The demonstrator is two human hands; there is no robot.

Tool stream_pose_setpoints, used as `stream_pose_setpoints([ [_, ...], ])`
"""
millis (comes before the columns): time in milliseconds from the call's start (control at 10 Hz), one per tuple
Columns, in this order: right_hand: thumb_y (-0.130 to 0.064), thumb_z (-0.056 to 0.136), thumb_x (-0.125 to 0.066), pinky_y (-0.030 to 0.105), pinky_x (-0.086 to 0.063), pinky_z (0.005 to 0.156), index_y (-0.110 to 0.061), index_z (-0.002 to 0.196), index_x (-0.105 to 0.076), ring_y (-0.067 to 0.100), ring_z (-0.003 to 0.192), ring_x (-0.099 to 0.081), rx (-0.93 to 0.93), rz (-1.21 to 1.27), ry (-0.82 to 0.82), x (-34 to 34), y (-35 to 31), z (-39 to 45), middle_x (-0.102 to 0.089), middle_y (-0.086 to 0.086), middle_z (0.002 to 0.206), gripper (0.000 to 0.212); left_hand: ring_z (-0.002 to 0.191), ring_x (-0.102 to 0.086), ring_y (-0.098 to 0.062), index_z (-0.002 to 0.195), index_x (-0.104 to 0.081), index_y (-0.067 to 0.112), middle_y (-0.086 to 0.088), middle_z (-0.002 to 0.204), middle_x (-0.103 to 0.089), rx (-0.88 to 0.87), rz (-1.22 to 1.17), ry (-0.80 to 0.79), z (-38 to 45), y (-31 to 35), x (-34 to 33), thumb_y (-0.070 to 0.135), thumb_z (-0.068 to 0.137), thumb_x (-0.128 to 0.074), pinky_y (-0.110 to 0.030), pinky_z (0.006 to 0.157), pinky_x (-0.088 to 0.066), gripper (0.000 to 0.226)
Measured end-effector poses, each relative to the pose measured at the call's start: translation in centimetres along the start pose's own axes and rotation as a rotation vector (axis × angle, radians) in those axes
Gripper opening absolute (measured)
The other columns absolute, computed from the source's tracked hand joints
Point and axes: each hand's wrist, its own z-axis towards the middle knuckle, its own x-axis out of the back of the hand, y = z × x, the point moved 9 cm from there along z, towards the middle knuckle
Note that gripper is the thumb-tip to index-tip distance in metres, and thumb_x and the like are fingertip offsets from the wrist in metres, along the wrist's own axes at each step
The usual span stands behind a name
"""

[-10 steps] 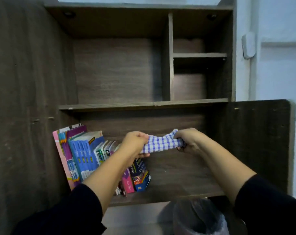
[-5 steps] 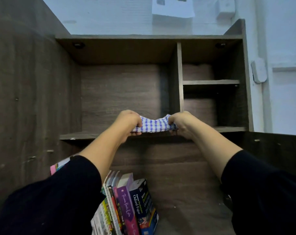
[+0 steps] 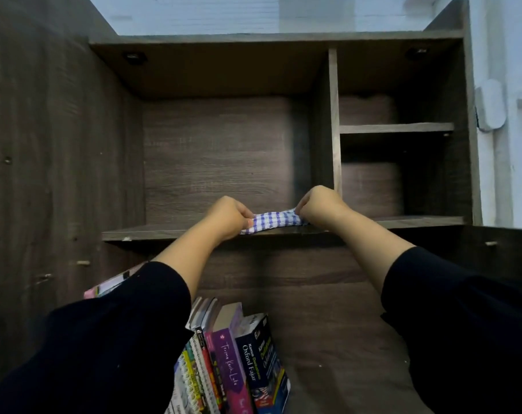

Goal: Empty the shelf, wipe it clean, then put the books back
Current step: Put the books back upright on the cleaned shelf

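A blue-and-white checked cloth lies stretched along the front edge of the upper shelf of a dark wooden bookcase. My left hand grips its left end and my right hand grips its right end. The wide compartment above this shelf holds no books. On the lower shelf, a row of books leans to the left, partly hidden behind my left sleeve; a pink book shows at the far left.
A vertical divider separates the wide compartment from two small cubbies with a short shelf on the right. A white wall and a white wall fitting lie to the right of the bookcase.
Both hands lifted the cloth from in front of the lower shelf up to the upper shelf's front edge. The view tilted upward with them.
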Motion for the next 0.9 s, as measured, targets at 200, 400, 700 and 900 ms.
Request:
stream_pose_setpoints([
  [200,-0.005,0.087,-0.057,0.029,-0.050,0.076,-0.006,0.107,-0.070,0.026,0.095,-0.062,-0.014,-0.059,0.009,0.3,0.6,0.2,-0.068,0.011,0.108,0.024,0.120,-0.051,-0.024,0.126,-0.062,0.012,-0.008,0.131,-0.057,-0.018,0.084,-0.026,0.9,0.6,-1.2,0.011,0.100,-0.045,-0.030,0.098,-0.040,0.031],
  [400,-0.008,0.089,-0.057,0.029,-0.047,0.074,-0.005,0.113,-0.067,0.027,0.100,-0.061,-0.021,-0.113,0.027,0.4,1.0,0.1,-0.066,0.012,0.112,0.026,0.120,-0.051,-0.023,0.127,-0.059,0.013,-0.009,0.132,-0.055,-0.003,0.094,-0.035,1.9,0.5,-2.2,0.009,0.100,-0.042,-0.032,0.099,-0.041,0.032],
  [700,-0.009,0.093,-0.053,0.034,-0.051,0.086,-0.005,0.114,-0.066,0.029,0.102,-0.060,-0.004,-0.131,0.055,0.2,0.8,-0.9,-0.064,0.014,0.114,0.025,0.123,-0.049,-0.026,0.122,-0.062,0.025,-0.004,0.133,-0.056,-0.006,0.123,0.003,2.1,-0.6,-2.4,0.020,0.101,-0.040,-0.044,0.113,-0.029,0.031],
  [900,-0.007,0.093,-0.051,0.032,-0.049,0.084,-0.006,0.118,-0.065,0.026,0.105,-0.059,0.029,-0.061,0.052,0.9,0.5,-3.1,-0.063,0.013,0.116,0.029,0.137,-0.037,-0.027,0.140,-0.045,0.026,-0.003,0.145,-0.046,0.005,0.162,0.090,0.5,-1.2,-1.2,0.034,0.103,-0.031,-0.050,0.120,-0.005,0.040],
])
